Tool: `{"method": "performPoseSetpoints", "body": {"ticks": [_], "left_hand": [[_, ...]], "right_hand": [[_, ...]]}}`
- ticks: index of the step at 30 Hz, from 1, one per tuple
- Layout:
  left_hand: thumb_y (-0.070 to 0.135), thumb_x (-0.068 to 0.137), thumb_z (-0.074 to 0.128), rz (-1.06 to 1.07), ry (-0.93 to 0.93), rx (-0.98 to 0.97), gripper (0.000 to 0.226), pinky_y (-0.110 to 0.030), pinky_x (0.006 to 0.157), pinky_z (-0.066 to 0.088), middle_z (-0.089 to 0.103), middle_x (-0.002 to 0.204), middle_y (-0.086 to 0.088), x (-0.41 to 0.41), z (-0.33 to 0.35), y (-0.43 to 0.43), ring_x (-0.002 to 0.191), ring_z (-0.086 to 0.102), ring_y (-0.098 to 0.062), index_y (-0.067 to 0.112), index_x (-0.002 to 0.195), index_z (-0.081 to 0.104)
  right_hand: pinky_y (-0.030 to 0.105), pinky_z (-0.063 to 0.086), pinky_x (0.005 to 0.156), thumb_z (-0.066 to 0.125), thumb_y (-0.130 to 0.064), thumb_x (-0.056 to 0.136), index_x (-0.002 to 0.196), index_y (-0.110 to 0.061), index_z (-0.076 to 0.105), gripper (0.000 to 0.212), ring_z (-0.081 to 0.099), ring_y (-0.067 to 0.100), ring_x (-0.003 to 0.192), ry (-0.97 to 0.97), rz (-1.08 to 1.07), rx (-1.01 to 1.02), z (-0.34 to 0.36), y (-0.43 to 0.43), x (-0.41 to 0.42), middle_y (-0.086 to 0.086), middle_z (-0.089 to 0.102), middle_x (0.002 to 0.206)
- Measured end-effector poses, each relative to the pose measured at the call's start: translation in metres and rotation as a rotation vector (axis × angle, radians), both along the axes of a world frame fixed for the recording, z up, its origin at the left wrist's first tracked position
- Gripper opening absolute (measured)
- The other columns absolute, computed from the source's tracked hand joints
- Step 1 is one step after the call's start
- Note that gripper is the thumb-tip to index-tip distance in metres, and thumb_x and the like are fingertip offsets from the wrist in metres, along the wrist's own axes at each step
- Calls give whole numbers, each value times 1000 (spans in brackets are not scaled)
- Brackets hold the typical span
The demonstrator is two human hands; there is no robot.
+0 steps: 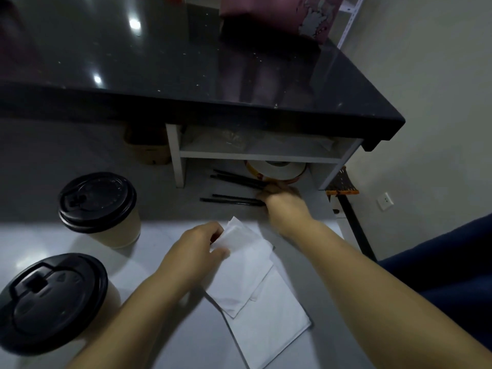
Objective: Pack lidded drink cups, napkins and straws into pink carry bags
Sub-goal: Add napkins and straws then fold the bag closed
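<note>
The bare left forearm (138, 302) reaches forward; the left hand (198, 246) curls palm-down, thumb and fingers pinching a folded white paper napkin (247, 265). The bare right forearm (359, 267) stretches farther, and the right hand (283, 202) (fingertips mostly hidden) curls round the ends of thin black plastic straws (237, 179).

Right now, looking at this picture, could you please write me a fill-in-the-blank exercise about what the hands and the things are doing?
1. The left hand pinches a white ____.
2. The right hand reaches the ends of the black ____ beside the white shelf.
3. Both paper cups carry lids of ____ colour.
4. The carry bag on the dark counter is ____.

Missing words: napkin; straws; black; pink.
</note>
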State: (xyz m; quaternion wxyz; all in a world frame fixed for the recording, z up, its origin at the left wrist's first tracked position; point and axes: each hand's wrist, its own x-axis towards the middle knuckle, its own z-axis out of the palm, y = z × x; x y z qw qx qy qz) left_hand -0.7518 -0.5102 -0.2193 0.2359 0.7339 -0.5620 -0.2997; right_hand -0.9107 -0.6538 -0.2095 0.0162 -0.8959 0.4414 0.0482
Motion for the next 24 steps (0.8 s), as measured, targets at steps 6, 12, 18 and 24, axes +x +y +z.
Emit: {"method": "performPoseSetpoints", "body": {"ticks": [6, 12, 18, 24], "left_hand": [[34, 79, 63, -6, -19, 35, 17, -29, 63, 46, 61, 86, 10, 2, 7, 7, 77, 57, -12, 37, 91, 50], [27, 79, 62, 11, 26, 27, 24, -35, 70, 51, 62, 89, 10, -3, 14, 23, 79, 59, -15, 38, 95, 50], [21, 79, 65, 67, 137, -140, 32, -29, 65, 49, 59, 94, 14, -9, 30, 44, 79, 58, -6, 42, 101, 52], [16, 82, 64, 57, 86, -338, 21, -7, 61, 40, 61, 84, 22, -17, 61, 78, 78, 56, 5, 33, 96, 61]], "right_hand": [[35, 33, 73, 48, -3, 85, 110, -6, 54, 25, 50, 33, 101, 103, -15, -14, 5, 23, -14, 15, 57, 109], [34, 35, 66, 45, 1, 87, 105, -6, 49, 20, 51, 33, 91, -24, -188, 75, 11, 51, -38, 14, 50, 109], [37, 46, 74, 41, -15, 98, 112, -10, 50, 18, 52, 24, 86, -377, -340, 92, 34, 88, -58, 6, 48, 111], [36, 50, 70, 45, -20, 97, 102, -17, 56, 12, 54, 15, 80, -632, -273, 62, 56, 135, -71, -8, 54, 87]]}}
